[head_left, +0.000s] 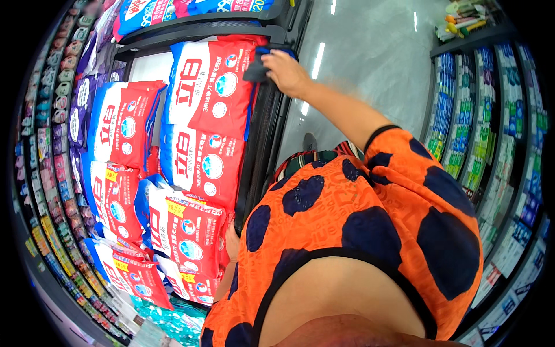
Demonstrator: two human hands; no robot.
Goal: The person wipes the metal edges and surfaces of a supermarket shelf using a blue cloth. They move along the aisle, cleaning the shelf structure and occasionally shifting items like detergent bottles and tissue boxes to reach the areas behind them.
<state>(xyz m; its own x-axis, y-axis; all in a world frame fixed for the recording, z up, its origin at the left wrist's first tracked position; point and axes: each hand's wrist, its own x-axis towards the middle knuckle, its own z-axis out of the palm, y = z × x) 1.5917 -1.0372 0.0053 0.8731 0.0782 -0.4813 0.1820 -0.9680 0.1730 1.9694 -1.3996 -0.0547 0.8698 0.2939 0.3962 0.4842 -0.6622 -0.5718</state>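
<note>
My right hand point(286, 73) reaches forward to the far corner of a black display rack point(264, 130) and holds a dark grey cloth point(256, 68) against it. The cloth lies beside the red edge of a large Liby laundry detergent bag point(186, 86). My left hand point(233, 243) is low at the near side of the rack, next to another red, white and blue detergent bag point(190, 243). Its fingers are partly hidden, so what it touches is unclear. Several more such bags are stacked in two rows on the rack.
Beyond a black divider bar point(204, 32) lie blue bags point(151, 13). Shelves of bottles point(65, 99) line the left. On the right, a shelf point(459, 117) holds boxed goods. Grey floor point(360, 47) runs between. Teal packages point(173, 319) sit at the lower left.
</note>
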